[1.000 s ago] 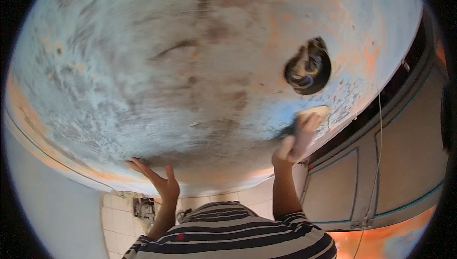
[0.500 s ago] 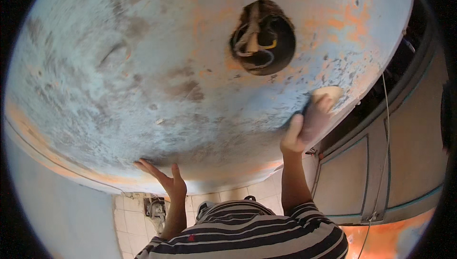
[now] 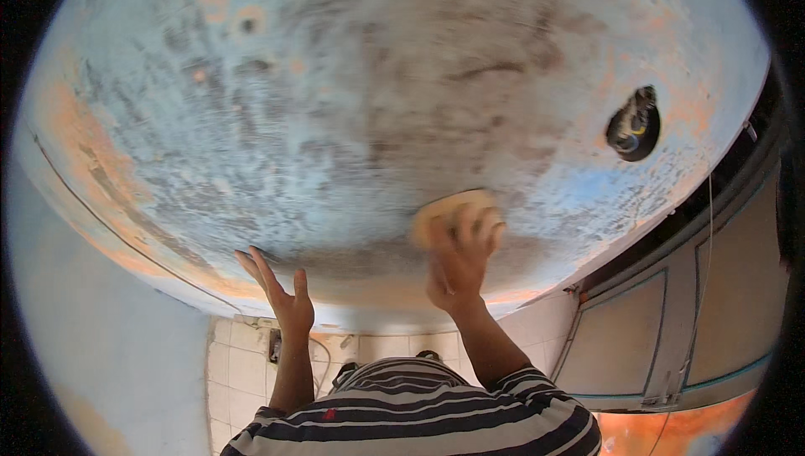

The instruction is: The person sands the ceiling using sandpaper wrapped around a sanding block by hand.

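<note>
A big curved panel (image 3: 327, 121) fills most of the view, patchy in pale blue, grey, brown and orange. My right hand (image 3: 459, 259) grips a tan sanding pad (image 3: 453, 204), fingers bent over it, and holds it against the lower middle of the panel. Motion blurs this hand slightly. To the left, my left hand (image 3: 289, 301) has its fingers spread, with thumb apart and nothing in it. Its fingertips are at the panel's lower part; whether they press on it I cannot tell.
Right of the pad, the panel has a dark hole (image 3: 633, 125) with wires inside. Brown panelled boards (image 3: 620, 330) stand at the right, a thin cord (image 3: 708, 246) hanging before them. A pale blue surface (image 3: 109, 355) lies at the left. Tiled floor (image 3: 243, 364) shows below.
My right hand and the pad have moved left across the panel, from below the hole to the lower middle. The view has shifted left, so the hole appears farther right. My left hand stays open.
</note>
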`<state>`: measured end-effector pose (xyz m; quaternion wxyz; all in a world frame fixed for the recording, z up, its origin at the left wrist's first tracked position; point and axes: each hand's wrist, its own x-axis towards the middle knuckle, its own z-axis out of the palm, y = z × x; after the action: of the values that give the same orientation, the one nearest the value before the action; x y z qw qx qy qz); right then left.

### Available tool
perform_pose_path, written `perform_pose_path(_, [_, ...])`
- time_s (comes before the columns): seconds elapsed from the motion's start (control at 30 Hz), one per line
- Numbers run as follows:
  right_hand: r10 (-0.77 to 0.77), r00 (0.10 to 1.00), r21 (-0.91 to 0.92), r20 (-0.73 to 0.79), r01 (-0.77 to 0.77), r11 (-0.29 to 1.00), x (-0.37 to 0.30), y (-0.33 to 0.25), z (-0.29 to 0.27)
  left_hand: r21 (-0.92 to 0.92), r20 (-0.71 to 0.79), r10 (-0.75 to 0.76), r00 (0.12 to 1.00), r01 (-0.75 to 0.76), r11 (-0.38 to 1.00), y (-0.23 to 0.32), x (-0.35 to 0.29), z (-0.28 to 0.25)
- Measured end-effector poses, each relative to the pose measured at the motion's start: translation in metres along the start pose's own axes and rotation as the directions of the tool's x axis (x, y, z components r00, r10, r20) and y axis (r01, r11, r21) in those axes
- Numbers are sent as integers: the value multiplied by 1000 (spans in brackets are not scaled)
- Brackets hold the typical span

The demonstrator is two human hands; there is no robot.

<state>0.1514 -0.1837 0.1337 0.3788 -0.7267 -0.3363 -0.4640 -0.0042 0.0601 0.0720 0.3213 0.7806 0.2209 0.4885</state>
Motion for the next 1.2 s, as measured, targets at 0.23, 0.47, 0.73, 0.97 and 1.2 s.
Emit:
perform_pose_path(0.23, [311,838,318,-448,-177,932,32,-42,60,-32,59,-107,993,109,994,-66,30,-65])
perform_pose_path(0.47, [203,948,88,-244,-187,978,45,-67,54,-73,214,-45,976,62,995,-82,27,-67])
perform_pose_path(0.73, [105,933,86,-345,-80,993,29,-50,73,-30,159,12,987,-8,1000,-123,7,-52])
perform_pose_path(0.97, [57,995,-490,81,-10,872,1,0,34,-86,65,-72,995,78,993,-83,0,-24])
perform_pose_path(1.2, [206,934,-125,-292,-251,960,14,48,9,-49,6,-90,996,90,995,-30,-9,20])
